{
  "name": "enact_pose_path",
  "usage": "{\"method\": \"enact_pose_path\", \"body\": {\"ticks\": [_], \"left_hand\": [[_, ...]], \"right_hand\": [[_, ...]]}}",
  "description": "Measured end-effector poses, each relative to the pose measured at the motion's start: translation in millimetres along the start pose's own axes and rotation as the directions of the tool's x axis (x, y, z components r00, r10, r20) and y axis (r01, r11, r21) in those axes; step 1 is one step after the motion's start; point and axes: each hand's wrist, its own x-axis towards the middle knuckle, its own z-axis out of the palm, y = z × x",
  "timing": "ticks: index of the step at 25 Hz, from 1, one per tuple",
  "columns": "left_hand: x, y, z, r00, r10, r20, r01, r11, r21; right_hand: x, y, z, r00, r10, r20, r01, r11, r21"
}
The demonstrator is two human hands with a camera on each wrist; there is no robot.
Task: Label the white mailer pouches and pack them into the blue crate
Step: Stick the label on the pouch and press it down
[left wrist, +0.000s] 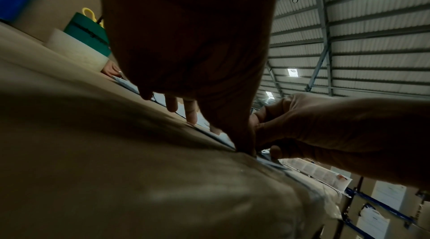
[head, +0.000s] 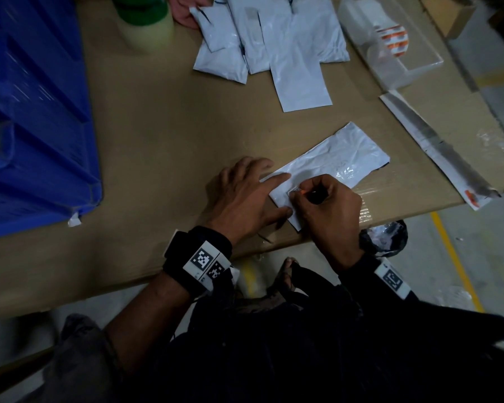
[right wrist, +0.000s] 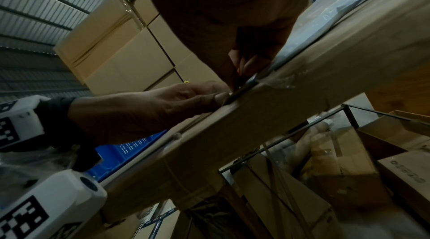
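Observation:
A white mailer pouch (head: 341, 158) lies crumpled on the cardboard-covered table (head: 157, 141) near its front edge. My left hand (head: 253, 193) lies flat with straight fingers pressing the pouch's near left end. My right hand (head: 323, 205) is curled round a dark pen (head: 317, 196) whose tip meets a small label (head: 293, 194) on the pouch. The blue crate (head: 32, 112) stands at the table's left. In the left wrist view my left fingers (left wrist: 192, 112) press the pouch edge (left wrist: 223, 137) beside my right hand (left wrist: 325, 132). The right wrist view shows my left hand (right wrist: 151, 107) and the crate (right wrist: 130, 149).
A pile of white pouches (head: 274, 39) lies at the back, touched by another person's hand (head: 184, 10). Stacked tape rolls (head: 146, 21) stand back left. A clear plastic box (head: 390, 42) and a long white strip (head: 437, 149) sit right. A black bag (head: 387, 237) hangs below the table edge.

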Motion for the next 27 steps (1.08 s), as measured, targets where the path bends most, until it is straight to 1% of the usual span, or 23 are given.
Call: {"method": "enact_pose_path", "body": {"ticks": [3, 6, 8, 11, 17, 22, 27], "left_hand": [[-1, 0, -1, 1.000, -0.003, -0.002, 0.003, 1.000, -0.019], [-1, 1, -2, 1.000, 0.005, -0.015, -0.005, 1.000, -0.030], [-1, 1, -2, 1.000, -0.001, -0.003, 0.001, 0.999, -0.032], [0, 2, -2, 1.000, -0.013, 0.008, 0.013, 1.000, -0.018], [0, 2, -3, 1.000, -0.017, 0.012, 0.018, 0.999, -0.051], [1, 1, -2, 1.000, -0.021, 0.019, 0.022, 0.999, -0.043], [0, 1, -3, 1.000, -0.012, -0.001, 0.012, 0.999, -0.030]], "right_hand": [[0, -2, 1, 1.000, -0.005, 0.028, 0.006, 0.999, -0.050], [2, -6, -1, 0.998, 0.031, 0.050, -0.019, 0.974, -0.227], [6, -6, -4, 0.998, 0.010, 0.064, 0.010, 0.950, -0.312], [13, -6, -12, 0.992, 0.039, 0.117, 0.001, 0.947, -0.323], [22, -6, -19, 0.981, 0.005, 0.195, 0.066, 0.932, -0.356], [23, -3, -14, 0.985, -0.020, 0.172, 0.077, 0.940, -0.333], [31, -2, -18, 0.986, 0.007, 0.169, 0.046, 0.951, -0.305]]}}
